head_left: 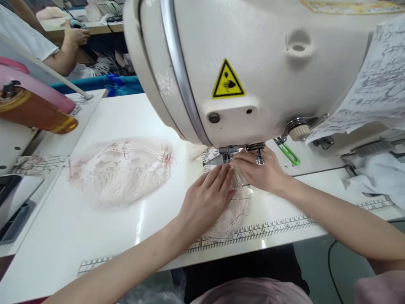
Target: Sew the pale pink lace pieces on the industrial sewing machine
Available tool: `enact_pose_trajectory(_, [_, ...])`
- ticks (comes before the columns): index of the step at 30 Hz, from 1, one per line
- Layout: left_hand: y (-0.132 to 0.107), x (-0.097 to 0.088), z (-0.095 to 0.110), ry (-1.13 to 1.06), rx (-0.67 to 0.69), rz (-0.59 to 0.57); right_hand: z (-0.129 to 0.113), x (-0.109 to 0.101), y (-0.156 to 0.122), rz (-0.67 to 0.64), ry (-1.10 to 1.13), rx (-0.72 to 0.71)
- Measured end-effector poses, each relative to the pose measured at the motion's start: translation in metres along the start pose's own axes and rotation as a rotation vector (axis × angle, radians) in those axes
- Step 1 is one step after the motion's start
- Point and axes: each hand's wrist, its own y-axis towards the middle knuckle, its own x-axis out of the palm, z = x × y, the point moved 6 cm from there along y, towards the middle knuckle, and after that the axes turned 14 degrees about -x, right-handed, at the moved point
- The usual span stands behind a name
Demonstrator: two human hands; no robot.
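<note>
My left hand [207,198] lies flat on a piece of white lace fabric [232,217], fingers stretched toward the presser foot [226,157] of the cream sewing machine [247,67]. My right hand [257,171] rests on the same lace just right of the needle, fingers curled and pressing the fabric down under the foot. The part of the lace beneath the foot is hidden by my fingers.
A pile of pale pink lace pieces [122,169] lies on the white table [79,228] to the left. A ruler strip [259,230] runs along the front edge. Green-handled snips [287,153] lie behind the machine. Another person's arm [68,50] works at the back left. Papers [373,93] hang at right.
</note>
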Motion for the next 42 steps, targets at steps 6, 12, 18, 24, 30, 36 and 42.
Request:
enact_pose_trajectory(6, [0.005,0.016,-0.013,-0.068,-0.063,-0.018,-0.001,0.015,-0.007,-0.221,0.081,0.083])
enact_pose_trajectory(12, [0.008,0.019,-0.021,-0.056,-0.073,0.039,0.008,0.025,-0.013,-0.221,0.304,0.286])
enact_pose_trajectory(18, [0.009,0.021,-0.025,-0.010,-0.065,0.046,0.008,0.036,-0.014,-0.230,0.275,0.275])
enact_pose_trajectory(24, [0.009,0.020,-0.026,-0.071,-0.073,0.057,0.006,0.034,-0.012,-0.222,0.255,0.213])
enact_pose_trajectory(30, [0.009,0.021,-0.026,-0.072,-0.067,0.049,0.003,0.028,-0.013,-0.229,0.213,0.163])
enact_pose_trajectory(36, [0.010,0.022,-0.029,-0.108,-0.078,0.026,0.006,0.034,-0.012,-0.217,0.163,0.161])
enact_pose_trajectory(42, [0.011,0.023,-0.029,-0.078,-0.062,0.017,0.005,0.020,-0.004,-0.130,0.132,0.073])
